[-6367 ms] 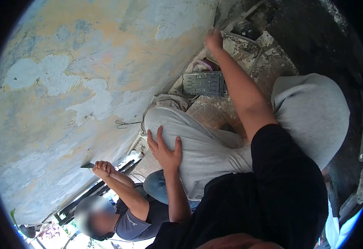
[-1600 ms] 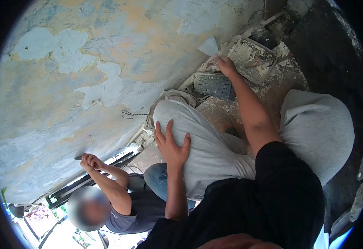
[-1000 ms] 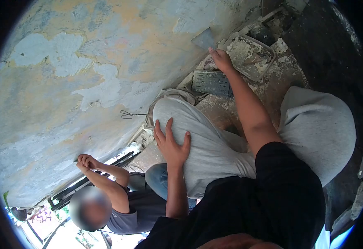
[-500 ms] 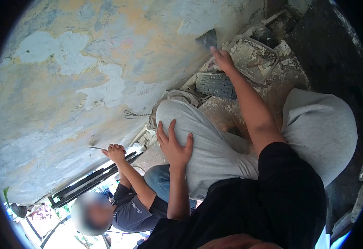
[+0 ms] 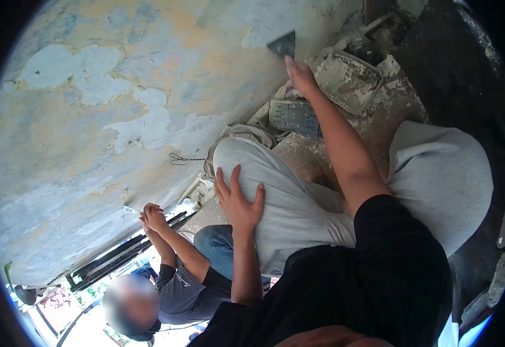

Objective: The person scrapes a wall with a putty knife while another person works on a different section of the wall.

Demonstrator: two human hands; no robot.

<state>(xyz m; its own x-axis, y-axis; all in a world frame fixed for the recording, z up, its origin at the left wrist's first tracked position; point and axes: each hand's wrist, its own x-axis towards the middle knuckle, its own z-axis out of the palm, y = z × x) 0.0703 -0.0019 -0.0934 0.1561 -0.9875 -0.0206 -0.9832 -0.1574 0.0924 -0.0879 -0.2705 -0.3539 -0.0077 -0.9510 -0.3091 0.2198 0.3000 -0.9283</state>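
My right hand [image 5: 301, 76] is closed around the handle of a scraper [image 5: 283, 45], with its wide dark blade at the wall [image 5: 206, 63]. The handle is mostly hidden in my fingers. Paint on the wall is patchy, with pale bare spots and yellowish and bluish areas. My left hand [image 5: 242, 201] rests with fingers spread on the knee of my grey trousers [image 5: 290, 214], holding nothing.
A co-worker [image 5: 191, 289] crouches at the lower left, both hands on a scraping tool [image 5: 131, 210] at the wall. Near my right hand lie a perforated dark block [image 5: 294, 117] and a debris-covered tray [image 5: 350, 81]. A twisted wire [image 5: 186, 158] sticks out by my knee.
My right hand and the scraper have shifted slightly up and left along the wall. The co-worker's hands and tool have also moved a little. My left hand stays on the knee.
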